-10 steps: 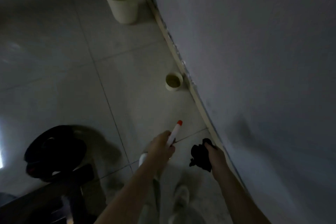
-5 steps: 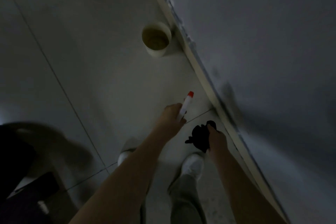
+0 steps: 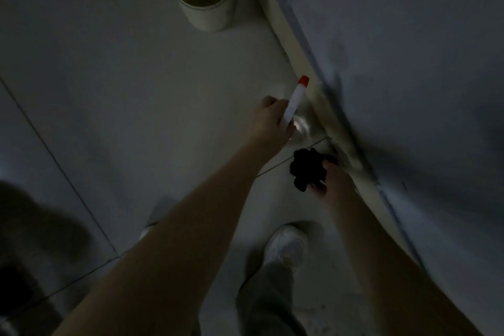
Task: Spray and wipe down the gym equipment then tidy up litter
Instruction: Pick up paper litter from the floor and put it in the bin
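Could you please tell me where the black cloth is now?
In the head view, right of centre, the black cloth is bunched in the right hand, beside the skirting board and near the spray bottle.

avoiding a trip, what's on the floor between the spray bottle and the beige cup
Nothing: the head view shows only bare floor between the spray bottle in the left hand and the beige cup; the right hand grips a black cloth.

No legible text (too dim).
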The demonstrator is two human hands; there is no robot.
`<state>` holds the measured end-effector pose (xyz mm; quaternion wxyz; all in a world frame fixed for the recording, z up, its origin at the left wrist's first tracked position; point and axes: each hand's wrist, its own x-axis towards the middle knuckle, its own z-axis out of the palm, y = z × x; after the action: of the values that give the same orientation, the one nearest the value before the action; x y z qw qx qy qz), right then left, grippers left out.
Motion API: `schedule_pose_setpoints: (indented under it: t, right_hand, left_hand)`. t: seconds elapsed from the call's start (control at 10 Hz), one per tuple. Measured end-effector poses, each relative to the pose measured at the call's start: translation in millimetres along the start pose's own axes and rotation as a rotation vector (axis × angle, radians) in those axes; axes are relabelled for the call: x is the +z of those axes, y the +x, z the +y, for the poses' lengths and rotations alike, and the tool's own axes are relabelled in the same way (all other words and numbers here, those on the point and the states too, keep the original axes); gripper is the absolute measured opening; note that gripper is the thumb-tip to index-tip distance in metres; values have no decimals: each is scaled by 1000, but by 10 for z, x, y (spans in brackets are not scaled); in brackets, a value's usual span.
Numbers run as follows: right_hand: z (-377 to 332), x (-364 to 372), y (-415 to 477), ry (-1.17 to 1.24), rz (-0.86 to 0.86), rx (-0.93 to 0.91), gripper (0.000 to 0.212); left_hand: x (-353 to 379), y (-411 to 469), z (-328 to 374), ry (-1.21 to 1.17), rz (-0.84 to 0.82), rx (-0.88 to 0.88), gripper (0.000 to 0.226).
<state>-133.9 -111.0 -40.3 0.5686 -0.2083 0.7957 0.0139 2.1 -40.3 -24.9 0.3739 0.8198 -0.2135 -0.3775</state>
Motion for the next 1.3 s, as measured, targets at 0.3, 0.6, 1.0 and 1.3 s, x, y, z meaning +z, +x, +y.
schedule_pose_setpoints:
  t: [0.3,0.6,1.0,1.3]
  right_hand:
    - [97,-138,-18,-309,-6,-162,36]
    - [41,-90,-718,-290,-256,-78,39]
    - [173,159,-2042,-684,-256,-264,25]
    - [710,171,-2729,-933,-438,-443,24]
  left_hand:
    - [257,147,-88,65,-17,104,16]
    - [-129,-295,88,154,-232,6,62]
    - [-1138,-1819,-9,-184,-74,-666,32]
    - [-1203,-3273,-12,-471,256,-819,9]
